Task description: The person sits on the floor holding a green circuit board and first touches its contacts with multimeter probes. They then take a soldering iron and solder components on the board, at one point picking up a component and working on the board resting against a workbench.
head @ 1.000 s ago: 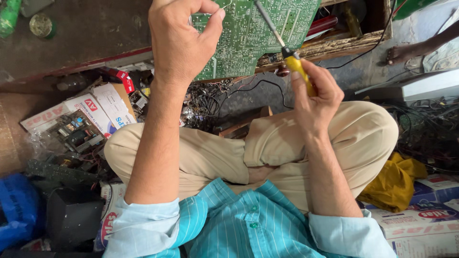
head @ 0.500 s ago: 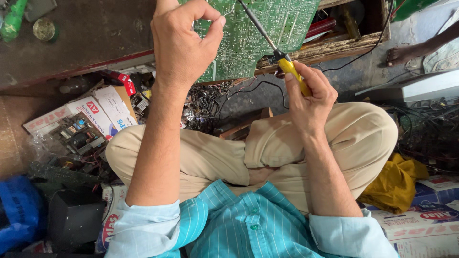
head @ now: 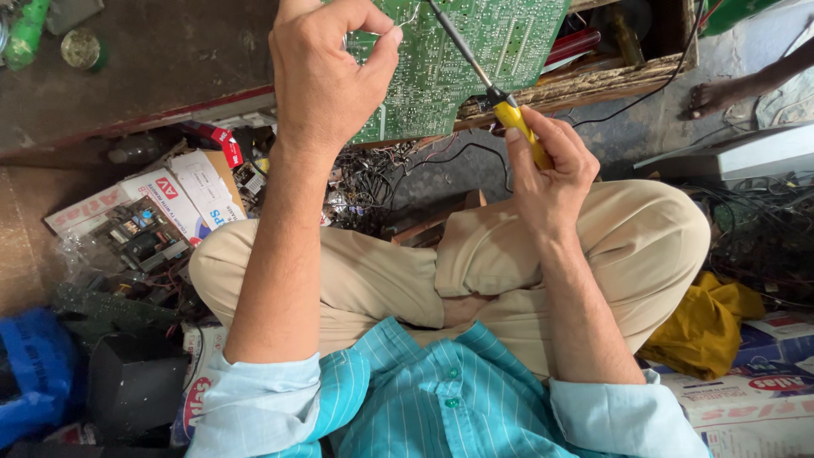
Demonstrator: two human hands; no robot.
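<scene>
Two hands: both raised over the crossed legs (head: 627, 246), working at one green circuit board (head: 500, 42).
Left hand (head: 326, 80): thumb and forefinger pinched on a thin wire (head: 409, 17) just at the board's face, other fingers curled.
Right hand (head: 547, 174): clenched round the yellow handle of a soldering iron (head: 496, 97), its dark shaft slanting up across the board.
Board: leaning against the front edge of a worn wooden tray (head: 627, 72), solder side toward the person.
Tabletop (head: 161, 64): dark, to the left, a green bottle (head: 25, 34) at its far left corner.
Floor: tangled wires (head: 373, 182), cardboard boxes (head: 161, 199), a yellow cloth (head: 704, 326) beside the right knee.
Someone else: a bare foot (head: 708, 97) at the right.
</scene>
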